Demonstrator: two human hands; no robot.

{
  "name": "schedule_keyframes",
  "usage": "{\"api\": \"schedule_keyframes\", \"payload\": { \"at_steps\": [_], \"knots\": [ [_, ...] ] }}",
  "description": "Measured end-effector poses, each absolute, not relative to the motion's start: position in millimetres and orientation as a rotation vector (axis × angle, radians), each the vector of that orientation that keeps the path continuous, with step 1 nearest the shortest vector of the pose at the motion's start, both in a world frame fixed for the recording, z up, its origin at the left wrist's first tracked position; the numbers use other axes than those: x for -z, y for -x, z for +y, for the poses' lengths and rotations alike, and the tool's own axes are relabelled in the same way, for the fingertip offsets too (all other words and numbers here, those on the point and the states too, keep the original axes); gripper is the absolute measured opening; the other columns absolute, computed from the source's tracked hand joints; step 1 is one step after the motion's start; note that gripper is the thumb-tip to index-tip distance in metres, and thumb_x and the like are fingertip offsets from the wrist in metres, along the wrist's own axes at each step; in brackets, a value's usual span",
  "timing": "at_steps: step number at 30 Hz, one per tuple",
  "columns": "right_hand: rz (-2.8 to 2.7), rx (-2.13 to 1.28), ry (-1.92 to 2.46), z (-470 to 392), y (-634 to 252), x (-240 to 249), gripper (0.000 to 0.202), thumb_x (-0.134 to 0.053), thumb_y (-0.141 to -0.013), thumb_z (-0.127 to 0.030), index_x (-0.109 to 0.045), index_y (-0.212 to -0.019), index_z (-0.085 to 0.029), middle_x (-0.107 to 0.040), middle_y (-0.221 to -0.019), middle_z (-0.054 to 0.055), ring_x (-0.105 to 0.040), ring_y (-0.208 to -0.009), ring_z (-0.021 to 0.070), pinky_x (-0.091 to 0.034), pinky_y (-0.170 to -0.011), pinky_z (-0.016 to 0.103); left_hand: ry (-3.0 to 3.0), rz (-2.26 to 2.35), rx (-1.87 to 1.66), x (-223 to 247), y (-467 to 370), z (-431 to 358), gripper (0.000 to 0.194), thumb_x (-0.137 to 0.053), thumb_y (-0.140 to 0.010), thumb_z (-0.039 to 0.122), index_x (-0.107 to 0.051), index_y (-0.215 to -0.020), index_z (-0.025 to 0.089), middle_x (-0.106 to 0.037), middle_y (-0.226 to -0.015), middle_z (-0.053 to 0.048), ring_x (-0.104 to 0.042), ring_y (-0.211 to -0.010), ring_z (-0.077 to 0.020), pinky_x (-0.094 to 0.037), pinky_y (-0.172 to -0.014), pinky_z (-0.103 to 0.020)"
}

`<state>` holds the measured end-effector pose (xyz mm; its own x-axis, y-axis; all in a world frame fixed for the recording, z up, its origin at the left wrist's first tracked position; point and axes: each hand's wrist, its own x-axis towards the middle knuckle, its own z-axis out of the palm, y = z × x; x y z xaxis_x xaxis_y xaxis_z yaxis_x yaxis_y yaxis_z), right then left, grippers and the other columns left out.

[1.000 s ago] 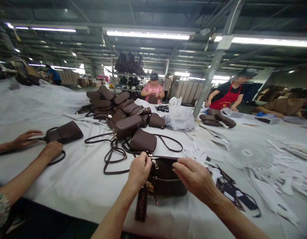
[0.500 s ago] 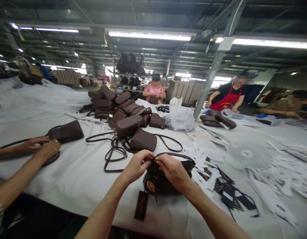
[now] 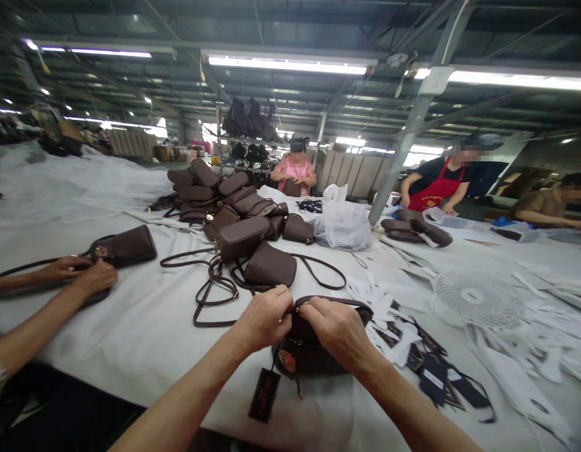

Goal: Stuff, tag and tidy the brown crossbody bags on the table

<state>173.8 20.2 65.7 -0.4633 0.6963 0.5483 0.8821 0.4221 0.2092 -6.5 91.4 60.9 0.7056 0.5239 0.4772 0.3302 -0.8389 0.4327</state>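
A dark brown handbag (image 3: 313, 355) stands on the white-covered table in front of me, with a round patterned charm (image 3: 287, 360) on its front. From its left side hangs a dark tag (image 3: 264, 394). My left hand (image 3: 267, 319) is closed at the bag's upper left corner; what its fingers pinch is hidden. My right hand (image 3: 335, 326) grips the top edge of the bag near a small gold fitting, with its fingers bent over. The bag's strap (image 3: 337, 300) arches behind my right hand.
Brown handbags (image 3: 245, 220) with straps lie heaped beyond my hands. At left, a co-worker's hands (image 3: 90, 276) handle another brown bag (image 3: 130, 245). To the right are black tags (image 3: 436, 376), white paper pieces and a white fan (image 3: 478, 298). A grey post (image 3: 398, 150) rises behind.
My left hand has turned and its fingers have curled in more at the bag's corner. My right hand stays on the top edge. The co-worker's nearer hand has shifted slightly on their bag.
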Motion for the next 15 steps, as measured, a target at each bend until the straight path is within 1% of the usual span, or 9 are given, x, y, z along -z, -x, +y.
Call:
{"api": "schedule_keyframes", "payload": {
  "at_steps": [2,6,9,11,13,14,15],
  "knots": [
    [-2.307,0.754,1.329,17,-180,-63,0.031,-0.037,-0.099,-0.017,-0.063,-0.082,-0.018,-0.06,-0.074,0.005,-0.053,-0.066,0.0161,-0.036,-0.06,0.03,-2.523,0.831,-0.944,-56,1,87,0.015,-0.047,-0.071,0.007,-0.043,-0.07,0.022,-0.049,-0.075,0.0,-0.047,-0.07,-0.0159,-0.036,-0.062,-0.027],
    [-2.324,0.718,1.285,11,-194,-62,0.029,-0.037,-0.1,-0.017,-0.066,-0.097,-0.018,-0.065,-0.085,0.008,-0.057,-0.074,0.0174,-0.04,-0.066,0.03,-2.086,1.189,-1.048,-45,-14,79,0.018,-0.048,-0.072,0.01,-0.037,-0.064,0.022,-0.044,-0.065,0.003,-0.043,-0.061,-0.0137,-0.031,-0.057,-0.027],
    [-2.293,0.551,1.29,13,-193,-68,0.021,-0.048,-0.097,-0.029,-0.066,-0.092,-0.019,-0.065,-0.095,0.009,-0.058,-0.082,0.0208,-0.043,-0.072,0.033,-1.857,1.298,-1.123,-38,-24,70,0.018,-0.047,-0.076,0.012,-0.037,-0.065,0.022,-0.044,-0.065,0.003,-0.043,-0.061,-0.0137,-0.032,-0.057,-0.026],
    [-2.224,0.443,1.314,19,-188,-74,0.017,-0.055,-0.093,-0.031,-0.065,-0.099,-0.018,-0.063,-0.106,0.011,-0.057,-0.093,0.0243,-0.045,-0.08,0.037,-1.831,1.267,-1.219,-33,-29,64,0.016,-0.046,-0.079,0.013,-0.038,-0.067,0.022,-0.046,-0.068,0.002,-0.045,-0.064,-0.0144,-0.035,-0.059,-0.027],
    [-2.246,0.36,1.336,27,-182,-82,0.022,-0.057,-0.091,-0.025,-0.061,-0.113,-0.02,-0.062,-0.11,0.01,-0.057,-0.097,0.0238,-0.045,-0.083,0.037,-1.847,1.22,-1.308,-29,-31,59,0.016,-0.045,-0.081,0.013,-0.039,-0.069,0.022,-0.048,-0.072,0.001,-0.047,-0.068,-0.0151,-0.037,-0.061,-0.028],
    [-2.308,0.327,1.347,32,-179,-86,0.025,-0.056,-0.091,-0.021,-0.061,-0.116,-0.022,-0.063,-0.106,0.008,-0.058,-0.094,0.0217,-0.045,-0.08,0.034,-1.861,1.21,-1.342,-28,-32,57,0.016,-0.044,-0.081,0.013,-0.039,-0.07,0.022,-0.048,-0.073,0.001,-0.047,-0.069,-0.0155,-0.038,-0.062,-0.028],
    [-2.396,0.306,1.355,36,-177,-90,0.023,-0.055,-0.092,-0.019,-0.062,-0.113,-0.024,-0.064,-0.1,0.006,-0.059,-0.088,0.0194,-0.044,-0.074,0.03,-1.88,1.217,-1.363,-26,-33,56,0.016,-0.044,-0.082,0.013,-0.039,-0.07,0.023,-0.048,-0.074,0.0,-0.048,-0.07,-0.016,-0.038,-0.062,-0.029]
  ]
}}
